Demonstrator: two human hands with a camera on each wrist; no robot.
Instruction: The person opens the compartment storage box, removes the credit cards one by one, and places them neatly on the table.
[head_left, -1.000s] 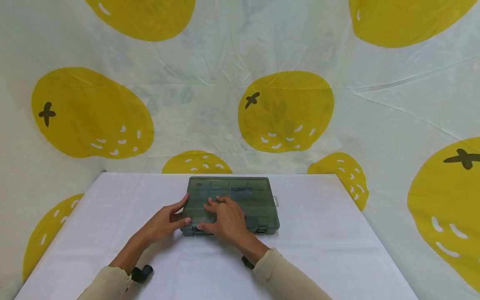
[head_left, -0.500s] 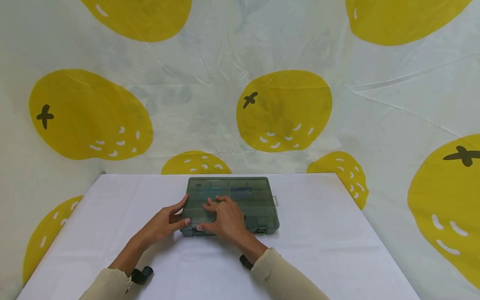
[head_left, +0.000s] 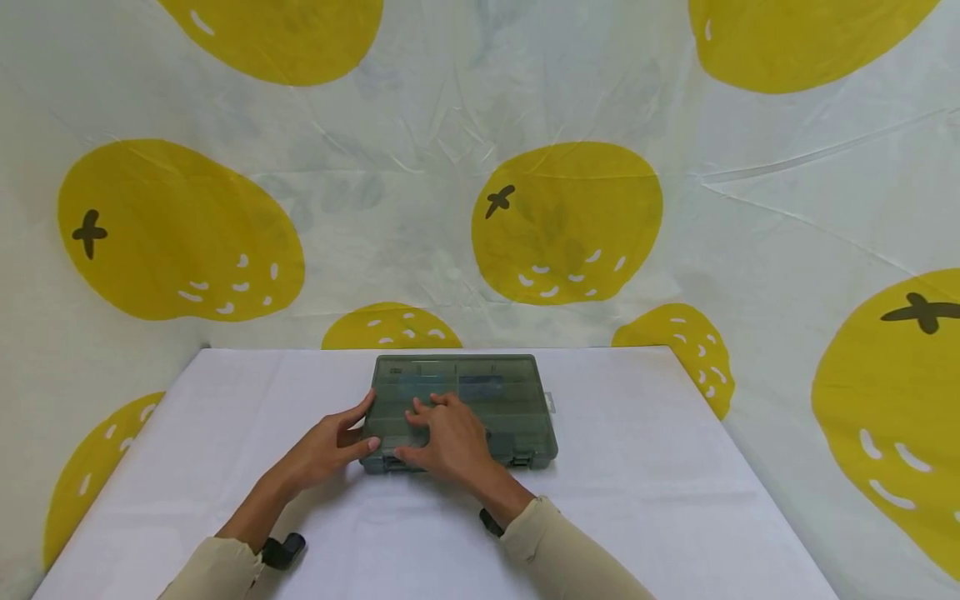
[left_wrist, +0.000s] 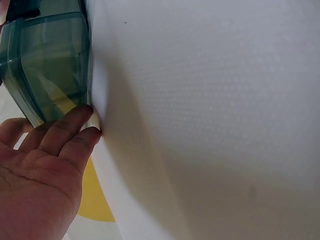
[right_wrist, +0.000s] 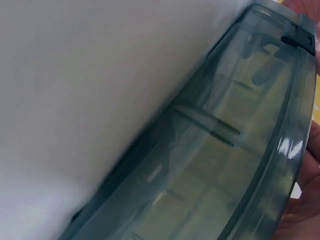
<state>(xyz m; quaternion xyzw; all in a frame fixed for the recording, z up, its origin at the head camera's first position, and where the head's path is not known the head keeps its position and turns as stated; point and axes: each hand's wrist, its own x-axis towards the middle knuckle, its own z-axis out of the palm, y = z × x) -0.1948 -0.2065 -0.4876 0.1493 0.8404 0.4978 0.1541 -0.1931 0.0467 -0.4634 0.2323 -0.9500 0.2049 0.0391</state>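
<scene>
A translucent dark-green compartment box (head_left: 517,408) lies on the white-covered table, its lid down. My left hand (head_left: 318,454) holds it by the left end, thumb on the front corner and index finger along the side. In the left wrist view, the other fingertips (left_wrist: 75,117) touch the end wall low down, near the cloth. My right hand (head_left: 453,437) is spread over the lid, with its thumb at the left front latch (right_wrist: 300,37). The right front latch (head_left: 521,460) is fastened. Bluish shapes show dimly through the lid.
White cloth covers the table (head_left: 660,483). Behind it hangs a pale sheet (head_left: 405,208) printed with big yellow fruit. A clear hang tab (head_left: 551,402) juts from the box's right side. Black camera mounts (head_left: 283,551) sit on both wrists.
Both hands keep almost the same places on the box. The head view has shifted very slightly.
</scene>
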